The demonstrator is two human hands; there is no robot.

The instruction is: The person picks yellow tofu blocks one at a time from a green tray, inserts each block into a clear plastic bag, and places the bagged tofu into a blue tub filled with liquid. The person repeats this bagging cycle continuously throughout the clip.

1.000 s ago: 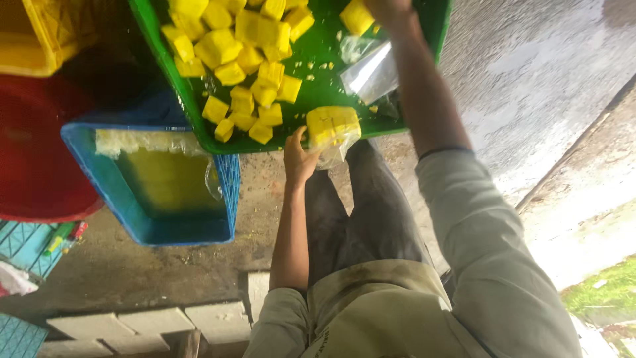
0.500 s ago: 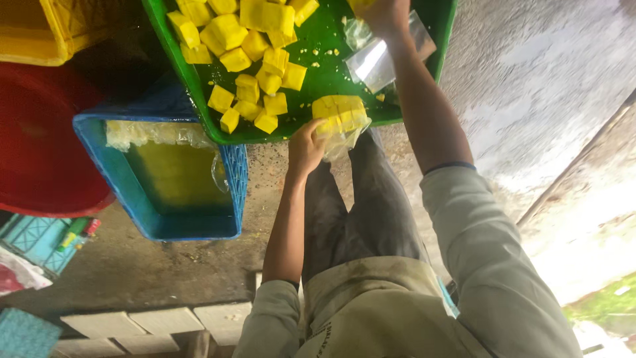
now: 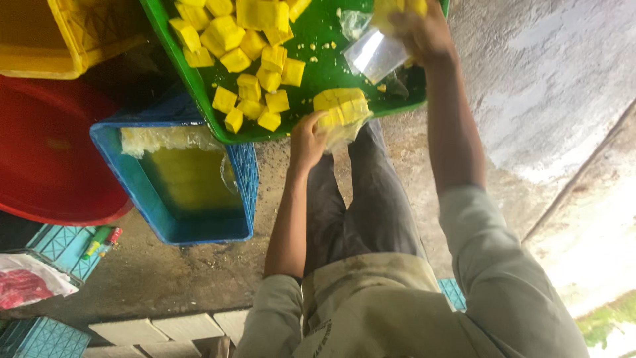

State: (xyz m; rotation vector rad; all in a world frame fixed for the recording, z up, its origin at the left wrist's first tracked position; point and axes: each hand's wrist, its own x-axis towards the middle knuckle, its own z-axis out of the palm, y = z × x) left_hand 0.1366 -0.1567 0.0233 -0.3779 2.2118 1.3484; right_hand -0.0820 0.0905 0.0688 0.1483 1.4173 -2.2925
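A bag of yellow cubes point(image 3: 341, 109) is gripped by the left hand point(image 3: 308, 139) at the green tray point(image 3: 199, 86) edge (near the body). At two o'clock, another clear bag point(image 3: 374, 53) is grasped by the right hand point(image 3: 421, 30). A blue crate point(image 3: 245, 169) lies at eight o'clock.

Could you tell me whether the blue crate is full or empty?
Partly filled: the blue crate holds yellow pieces in a clear liner, well below its rim.

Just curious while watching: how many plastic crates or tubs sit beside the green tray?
3: a yellow crate at the top-left corner, a red tub below it, and a blue crate by the green tray. More may lie outside the picture.
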